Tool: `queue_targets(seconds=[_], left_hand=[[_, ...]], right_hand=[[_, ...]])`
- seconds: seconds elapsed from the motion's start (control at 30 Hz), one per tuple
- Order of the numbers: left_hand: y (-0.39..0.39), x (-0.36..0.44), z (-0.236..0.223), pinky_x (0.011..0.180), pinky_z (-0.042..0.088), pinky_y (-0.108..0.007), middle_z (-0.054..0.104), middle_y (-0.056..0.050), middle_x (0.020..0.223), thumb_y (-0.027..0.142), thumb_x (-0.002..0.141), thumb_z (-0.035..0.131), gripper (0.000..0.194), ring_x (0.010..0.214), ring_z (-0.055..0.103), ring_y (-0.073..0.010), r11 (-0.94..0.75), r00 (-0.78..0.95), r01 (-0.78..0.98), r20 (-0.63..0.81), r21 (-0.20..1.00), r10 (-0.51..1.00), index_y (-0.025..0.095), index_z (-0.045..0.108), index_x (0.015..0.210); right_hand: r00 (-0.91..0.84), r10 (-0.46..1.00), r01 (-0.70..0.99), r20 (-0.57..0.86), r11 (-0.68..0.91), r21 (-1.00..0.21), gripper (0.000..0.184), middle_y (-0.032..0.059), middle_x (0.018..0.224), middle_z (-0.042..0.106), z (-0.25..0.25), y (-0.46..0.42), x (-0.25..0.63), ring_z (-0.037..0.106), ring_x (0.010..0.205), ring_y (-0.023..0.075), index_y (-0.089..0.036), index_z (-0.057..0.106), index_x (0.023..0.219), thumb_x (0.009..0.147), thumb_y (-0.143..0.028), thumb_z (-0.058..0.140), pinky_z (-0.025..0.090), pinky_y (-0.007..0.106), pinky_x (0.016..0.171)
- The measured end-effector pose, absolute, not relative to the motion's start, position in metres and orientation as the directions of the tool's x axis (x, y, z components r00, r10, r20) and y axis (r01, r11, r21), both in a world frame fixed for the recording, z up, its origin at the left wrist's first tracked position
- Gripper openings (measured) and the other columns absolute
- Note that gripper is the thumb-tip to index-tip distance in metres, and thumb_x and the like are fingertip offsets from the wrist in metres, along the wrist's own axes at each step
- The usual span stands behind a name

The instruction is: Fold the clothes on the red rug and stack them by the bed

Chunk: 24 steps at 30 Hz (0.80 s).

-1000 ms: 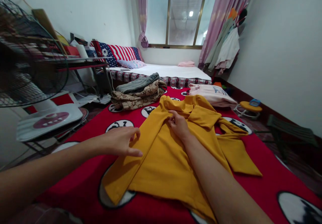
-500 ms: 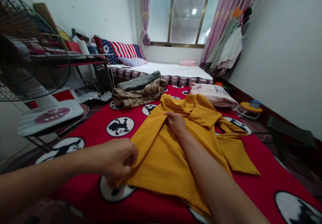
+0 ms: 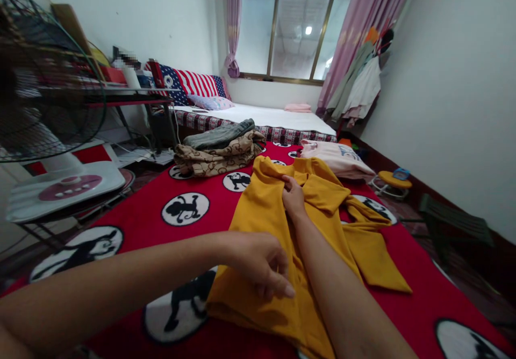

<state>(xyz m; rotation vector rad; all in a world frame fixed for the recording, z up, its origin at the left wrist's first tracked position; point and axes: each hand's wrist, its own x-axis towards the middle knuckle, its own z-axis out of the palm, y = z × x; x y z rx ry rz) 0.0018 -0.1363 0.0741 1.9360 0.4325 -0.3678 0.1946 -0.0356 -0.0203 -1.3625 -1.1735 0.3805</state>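
Note:
A mustard-yellow garment [image 3: 266,208] lies partly folded on a red blanket [image 3: 217,203] printed with black-and-white monkey circles. My left hand [image 3: 260,265] has its fingers curled round the garment's near left edge, which is drawn over toward the middle. My right hand [image 3: 293,198] rests farther away near the collar, fingers pinched on a fold of the yellow cloth. A yellow sleeve [image 3: 371,251] trails out to the right.
A brown patterned and grey clothes pile [image 3: 217,152] and a pink folded garment [image 3: 338,157] lie at the blanket's far end. A standing fan [image 3: 48,95] and white stool [image 3: 60,189] are at left. A bed [image 3: 278,117] is beyond; a small yellow stool [image 3: 390,180] stands at right.
My left hand grasped the garment's left edge and carried it rightward over the middle, narrowing the cloth. My right hand shifted slightly right near the collar.

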Motion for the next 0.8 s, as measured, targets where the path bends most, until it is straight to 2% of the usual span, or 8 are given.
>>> queue_targets(seconds=[0.1,0.17,0.2,0.37,0.43,0.5,0.6,0.8], left_hand=[[-0.114,0.021,0.056,0.055,0.034,-0.023,0.061,0.000,0.062,0.037,0.085,0.060,0.027,0.057,0.052,-0.0112,-0.645,0.867,0.384,-0.018,0.661,0.498,0.016,0.062,0.069],[-0.095,0.031,0.043,0.057,0.032,-0.024,0.064,-0.002,0.066,0.036,0.089,0.055,0.028,0.060,0.053,-0.0120,-0.715,0.700,0.442,0.289,0.542,0.653,0.016,0.065,0.072],[-0.087,0.035,0.035,0.057,0.032,-0.025,0.065,-0.002,0.068,0.037,0.091,0.052,0.031,0.061,0.054,-0.0128,-0.704,0.629,0.480,0.355,0.523,0.692,0.016,0.066,0.074],[-0.072,0.041,0.003,0.060,0.034,-0.027,0.071,-0.006,0.075,0.041,0.090,0.051,0.031,0.071,0.064,-0.0191,-0.686,0.609,0.591,0.323,0.425,0.725,0.020,0.071,0.078],[-0.074,0.040,-0.002,0.061,0.035,-0.028,0.073,-0.006,0.078,0.042,0.089,0.051,0.031,0.074,0.065,-0.0210,-0.708,0.637,0.598,0.313,0.377,0.704,0.021,0.072,0.080],[-0.077,0.039,-0.001,0.062,0.036,-0.029,0.073,-0.007,0.080,0.043,0.089,0.050,0.032,0.076,0.066,-0.0218,-0.700,0.640,0.613,0.289,0.367,0.712,0.021,0.073,0.082],[-0.078,0.039,0.004,0.064,0.039,-0.030,0.073,-0.008,0.083,0.043,0.089,0.049,0.032,0.080,0.067,-0.0224,-0.689,0.648,0.615,0.251,0.383,0.719,0.021,0.072,0.086],[-0.077,0.041,0.004,0.068,0.044,-0.033,0.073,-0.009,0.084,0.040,0.089,0.048,0.031,0.081,0.067,-0.0244,-0.726,0.700,0.564,0.239,0.393,0.673,0.019,0.070,0.083]], right_hand=[[0.519,0.730,0.507,0.444,0.155,-0.848,0.043,0.0104,0.099,0.071,-0.019,-0.039,0.201,0.066,0.093,0.0225,-0.014,0.061,0.114,0.073,-0.015,0.049,0.050,0.036,0.090],[0.580,0.658,0.598,0.480,0.057,-0.800,0.046,0.0127,0.108,0.068,-0.017,-0.043,0.209,0.063,0.103,0.0238,-0.014,0.060,0.117,0.072,-0.014,0.051,0.047,0.037,0.096],[0.601,0.633,0.629,0.487,0.001,-0.777,0.049,0.0145,0.115,0.065,-0.016,-0.046,0.214,0.060,0.108,0.0245,-0.013,0.058,0.120,0.071,-0.014,0.052,0.045,0.037,0.099],[0.608,0.696,0.725,0.382,-0.290,-0.625,0.078,0.0196,0.132,0.053,-0.008,-0.052,0.221,0.053,0.121,0.0290,-0.009,0.036,0.144,0.072,-0.020,0.064,0.042,0.036,0.102],[0.561,0.760,0.789,0.328,-0.372,-0.488,0.074,0.0201,0.132,0.053,-0.004,-0.051,0.219,0.056,0.118,0.0300,-0.011,0.035,0.145,0.077,-0.024,0.063,0.044,0.037,0.098],[0.479,0.837,0.862,0.266,-0.391,-0.322,0.051,0.0192,0.123,0.059,0.005,-0.048,0.221,0.060,0.109,0.0294,-0.013,0.051,0.133,0.083,-0.023,0.057,0.046,0.038,0.091],[0.380,0.902,0.920,0.206,-0.345,-0.185,0.020,0.0138,0.096,0.068,0.028,-0.045,0.240,0.065,0.093,0.0261,-0.016,0.070,0.093,0.083,-0.016,0.053,0.046,0.035,0.081],[0.455,0.854,0.890,0.251,-0.435,-0.133,0.010,0.0134,0.077,0.067,0.095,-0.038,0.305,0.065,0.088,0.0308,-0.017,0.065,0.064,0.070,-0.011,0.060,0.045,0.038,0.076]])
